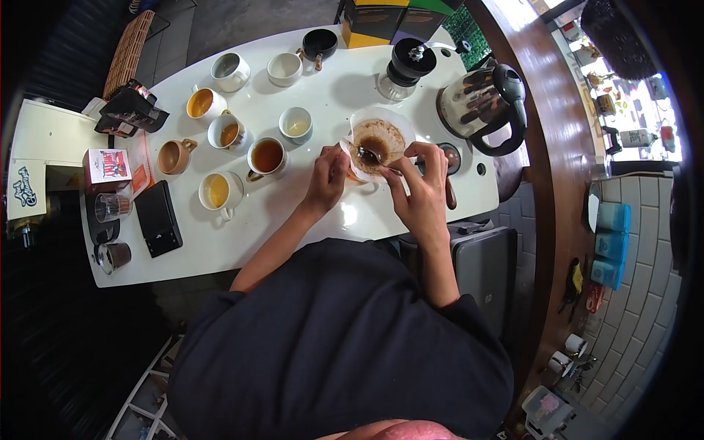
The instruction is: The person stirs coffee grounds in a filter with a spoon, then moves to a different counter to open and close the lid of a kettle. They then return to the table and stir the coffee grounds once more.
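Observation:
In the head view, a white paper coffee filter (378,121) stands open on the table, its inside stained brown with wet coffee grounds (374,143) at the bottom. My left hand (328,177) is closed on the filter's left edge. A small metal spoon (372,155) dips into the grounds, pinched by my right hand (424,187) from the near right side. My fingers and the paper hide most of what supports the filter. Left of it sit a pale cup (295,125) with a little light liquid and a cup of amber drink (267,156).
Several more cups stand further left, including a yellow-filled cup (218,191) and a brown cup (174,156). A glass kettle (477,103) and a coffee grinder (405,70) stand beyond the filter. A black phone-like device (159,218) lies near the left end of the white table (315,220).

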`<state>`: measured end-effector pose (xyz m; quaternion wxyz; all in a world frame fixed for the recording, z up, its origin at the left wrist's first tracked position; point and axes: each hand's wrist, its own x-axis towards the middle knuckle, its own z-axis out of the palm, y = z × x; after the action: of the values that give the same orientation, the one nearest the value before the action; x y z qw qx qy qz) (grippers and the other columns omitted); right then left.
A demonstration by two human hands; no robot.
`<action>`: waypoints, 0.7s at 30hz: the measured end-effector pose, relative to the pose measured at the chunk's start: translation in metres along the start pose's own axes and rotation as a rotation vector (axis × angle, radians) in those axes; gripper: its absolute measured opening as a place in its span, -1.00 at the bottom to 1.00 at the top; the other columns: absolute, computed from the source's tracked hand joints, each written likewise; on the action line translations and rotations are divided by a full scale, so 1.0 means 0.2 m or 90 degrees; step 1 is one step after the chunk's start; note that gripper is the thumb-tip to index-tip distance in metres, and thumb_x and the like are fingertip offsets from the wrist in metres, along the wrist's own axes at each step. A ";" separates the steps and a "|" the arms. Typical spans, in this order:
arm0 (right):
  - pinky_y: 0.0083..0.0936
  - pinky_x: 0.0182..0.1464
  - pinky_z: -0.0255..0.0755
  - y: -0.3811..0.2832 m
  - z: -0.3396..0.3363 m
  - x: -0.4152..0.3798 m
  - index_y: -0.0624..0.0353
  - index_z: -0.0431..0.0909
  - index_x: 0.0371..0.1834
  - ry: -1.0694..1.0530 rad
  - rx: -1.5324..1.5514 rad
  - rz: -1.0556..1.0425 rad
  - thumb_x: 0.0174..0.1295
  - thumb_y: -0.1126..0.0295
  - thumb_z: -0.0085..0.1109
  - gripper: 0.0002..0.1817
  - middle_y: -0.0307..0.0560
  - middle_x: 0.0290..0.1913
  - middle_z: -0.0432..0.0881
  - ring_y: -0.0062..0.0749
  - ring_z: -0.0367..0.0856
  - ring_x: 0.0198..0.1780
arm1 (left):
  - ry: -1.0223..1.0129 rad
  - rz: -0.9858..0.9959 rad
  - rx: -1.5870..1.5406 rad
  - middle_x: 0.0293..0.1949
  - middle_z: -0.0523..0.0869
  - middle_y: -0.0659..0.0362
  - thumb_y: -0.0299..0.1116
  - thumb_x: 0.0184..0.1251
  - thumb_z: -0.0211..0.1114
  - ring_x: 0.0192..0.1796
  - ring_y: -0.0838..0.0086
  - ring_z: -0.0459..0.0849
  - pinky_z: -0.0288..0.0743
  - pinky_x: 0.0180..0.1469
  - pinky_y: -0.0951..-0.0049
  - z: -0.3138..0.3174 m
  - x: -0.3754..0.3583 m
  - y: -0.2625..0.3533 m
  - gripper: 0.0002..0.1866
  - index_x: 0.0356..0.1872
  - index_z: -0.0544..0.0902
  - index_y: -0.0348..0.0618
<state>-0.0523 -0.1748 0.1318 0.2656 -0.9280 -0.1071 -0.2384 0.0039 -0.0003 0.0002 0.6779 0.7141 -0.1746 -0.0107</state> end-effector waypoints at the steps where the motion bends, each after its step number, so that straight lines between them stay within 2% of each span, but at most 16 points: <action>1: -0.13 0.15 0.28 0.00 0.00 0.00 0.11 0.66 -0.24 -0.003 -0.009 -0.007 0.21 0.33 0.41 -0.84 -0.09 -0.01 0.47 -0.10 0.45 0.08 | 0.001 0.001 0.005 -0.30 0.61 0.04 -0.28 0.63 0.01 -0.18 0.31 0.49 0.41 -0.13 0.32 0.00 0.00 0.01 -0.68 0.04 0.60 -0.33; 6: -0.13 0.16 0.28 0.02 -0.01 0.00 0.10 0.67 -0.23 -0.009 -0.019 -0.010 0.20 0.32 0.42 -0.84 -0.09 0.00 0.47 -0.11 0.45 0.10 | -0.005 0.016 0.028 -0.32 0.62 0.02 -0.28 0.63 0.01 -0.18 0.28 0.51 0.42 -0.12 0.29 -0.01 0.01 0.01 -0.69 0.00 0.61 -0.34; 9: -0.14 0.16 0.28 0.01 -0.01 0.00 0.09 0.68 -0.23 -0.011 -0.024 -0.008 0.20 0.31 0.42 -0.83 -0.09 0.00 0.47 -0.11 0.45 0.10 | -0.005 -0.027 0.032 -0.34 0.62 0.01 -0.29 0.63 0.01 -0.18 0.26 0.52 0.43 -0.11 0.27 0.00 0.01 0.01 -0.69 -0.03 0.60 -0.35; 15: -0.13 0.17 0.29 0.02 -0.03 0.00 0.10 0.68 -0.24 -0.017 -0.046 -0.002 0.20 0.30 0.42 -0.83 -0.07 0.00 0.46 -0.10 0.45 0.10 | 0.005 0.011 0.021 -0.35 0.61 0.01 -0.28 0.64 0.01 -0.20 0.27 0.50 0.42 -0.13 0.28 0.00 0.01 0.01 -0.69 -0.04 0.60 -0.34; 17: -0.13 0.17 0.29 0.02 -0.03 0.00 0.10 0.68 -0.24 -0.018 -0.056 -0.001 0.21 0.30 0.42 -0.83 -0.07 0.00 0.46 -0.10 0.44 0.09 | -0.014 -0.021 0.024 -0.37 0.58 0.04 -0.26 0.64 0.00 -0.22 0.30 0.48 0.39 -0.16 0.32 -0.01 0.00 0.00 -0.68 0.01 0.61 -0.33; 21: -0.13 0.17 0.29 0.03 -0.02 -0.01 0.10 0.69 -0.24 -0.005 -0.048 0.004 0.21 0.30 0.43 -0.83 -0.07 0.00 0.46 -0.09 0.44 0.08 | 0.005 -0.007 0.015 -0.38 0.56 0.08 -0.25 0.65 0.00 -0.23 0.34 0.45 0.37 -0.19 0.34 0.00 0.00 0.00 -0.66 0.06 0.62 -0.31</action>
<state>-0.0537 -0.1826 0.1307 0.2308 -0.9386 -0.0963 -0.2376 0.0045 0.0000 -0.0001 0.6700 0.7229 -0.1684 -0.0096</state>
